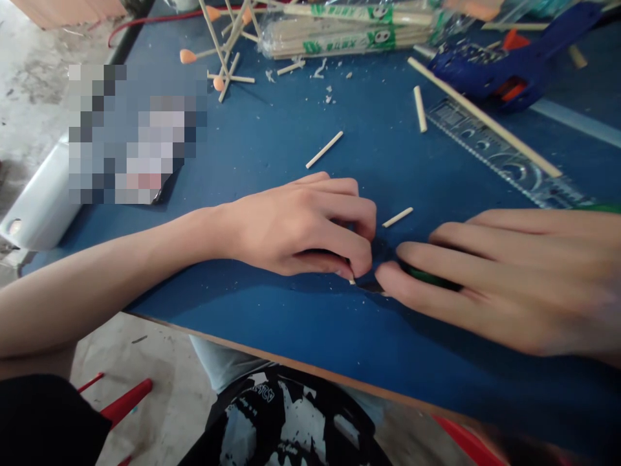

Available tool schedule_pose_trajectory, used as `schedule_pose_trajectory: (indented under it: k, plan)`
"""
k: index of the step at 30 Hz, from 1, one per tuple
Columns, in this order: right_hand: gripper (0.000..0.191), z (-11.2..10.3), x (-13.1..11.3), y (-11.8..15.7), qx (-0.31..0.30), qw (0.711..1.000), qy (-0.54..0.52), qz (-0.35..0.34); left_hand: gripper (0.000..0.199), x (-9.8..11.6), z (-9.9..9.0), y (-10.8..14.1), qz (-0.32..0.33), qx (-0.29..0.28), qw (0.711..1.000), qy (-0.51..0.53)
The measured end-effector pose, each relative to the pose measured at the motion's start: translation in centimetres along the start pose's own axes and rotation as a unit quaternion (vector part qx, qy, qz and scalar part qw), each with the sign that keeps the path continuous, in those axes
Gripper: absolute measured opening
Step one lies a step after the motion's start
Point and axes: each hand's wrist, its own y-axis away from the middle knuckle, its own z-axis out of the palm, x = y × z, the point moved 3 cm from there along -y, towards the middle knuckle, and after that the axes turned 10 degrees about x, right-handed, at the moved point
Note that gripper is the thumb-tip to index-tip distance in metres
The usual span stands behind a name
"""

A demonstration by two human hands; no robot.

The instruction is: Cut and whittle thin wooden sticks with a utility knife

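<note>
My left hand (315, 223) rests on the blue table, its thumb and index finger pinched on a small piece of wooden stick (352, 281), of which only the tip shows. Close to its right, my right hand (485, 278) is closed around a green-handled tool (431, 278), mostly hidden under the fingers. A thin dark blade (371, 287) reaches from the right fingertips toward the stick tip. One short cut stick (398, 217) lies just above the gap between the hands, and another (325, 149) lies beyond my left hand.
At the back are a stick frame with orange joints (218, 83), packaged chopsticks (349, 35) and a blue glue gun (485, 71). A long stick (485, 116) crosses a clear ruler (504, 162) at the right. A phone-like object (150, 155), partly pixelated, lies left. The table edge (291, 362) is near my body.
</note>
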Motion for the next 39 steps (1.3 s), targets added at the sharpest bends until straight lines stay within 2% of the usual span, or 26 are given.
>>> schedule_pose_trajectory:
  k: [3,5,9,15,21,25,29,35,39]
  plan:
    - [0.043,-0.3,-1.3,-1.1,0.015,0.981,0.097,-0.167,0.020,0.1,0.0,0.1,0.010,0.008,1.000,0.009]
    - [0.041,-0.4,-1.7,-1.6,0.014,0.974,0.125,-0.190,0.021,0.2,-0.1,0.1,0.012,0.005,0.999,0.032]
    - [0.044,-0.3,-1.9,-1.6,-0.002,0.972,0.150,-0.180,0.025,0.6,-0.2,0.0,-0.005,-0.010,0.997,0.078]
    - [0.042,-0.3,-2.3,-2.2,-0.023,0.974,0.168,-0.151,0.027,1.4,-0.4,0.1,-0.011,0.007,0.998,0.054]
    - [0.041,-0.7,-3.0,-2.8,-0.030,0.964,0.192,-0.181,0.029,1.4,-0.6,0.0,0.021,0.013,0.999,0.040]
    - [0.045,-0.7,-2.9,-2.5,-0.042,0.974,0.175,-0.135,0.031,1.1,-0.7,0.0,0.039,-0.005,0.999,0.019]
    - [0.044,-0.8,-3.0,-3.0,-0.061,0.983,0.117,-0.129,0.032,1.1,-0.9,-0.2,0.027,-0.016,0.999,0.012]
    - [0.047,-0.9,-2.8,-3.6,-0.059,0.979,0.146,-0.126,0.030,1.4,-1.1,-0.2,0.066,-0.010,0.998,0.004]
    - [0.040,-1.0,-2.3,-3.7,-0.034,0.979,0.162,-0.123,0.031,1.1,-1.1,-0.1,0.044,-0.011,0.999,-0.001]
